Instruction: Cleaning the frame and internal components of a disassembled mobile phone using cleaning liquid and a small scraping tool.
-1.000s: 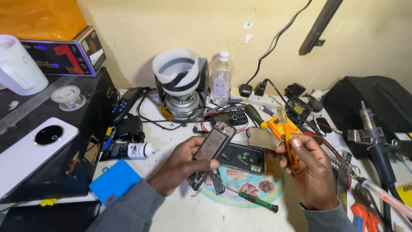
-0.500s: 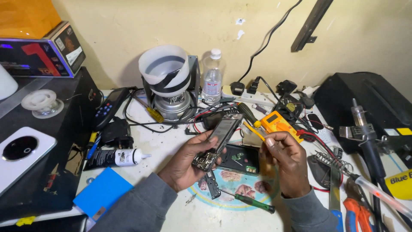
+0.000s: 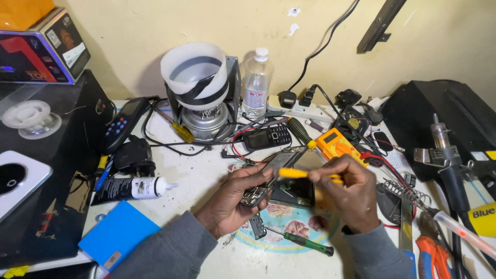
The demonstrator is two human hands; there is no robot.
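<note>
Left hand (image 3: 235,199) clamped on opened phone (image 3: 268,175). Right hand (image 3: 351,191) pinches yellow screwdriver (image 3: 299,173), tip touching phone. Multimeter (image 3: 338,144) just behind phone.

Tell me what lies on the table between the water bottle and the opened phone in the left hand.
A small black keypad phone among red and black wires, seen in the head view.

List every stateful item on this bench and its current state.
Left hand: gripping opened phone.
Right hand: holding yellow tool, tip at phone.
Water bottle: capped, upright.
Green screwdriver: lying loose.
Keypad phone: lying face up.
</note>
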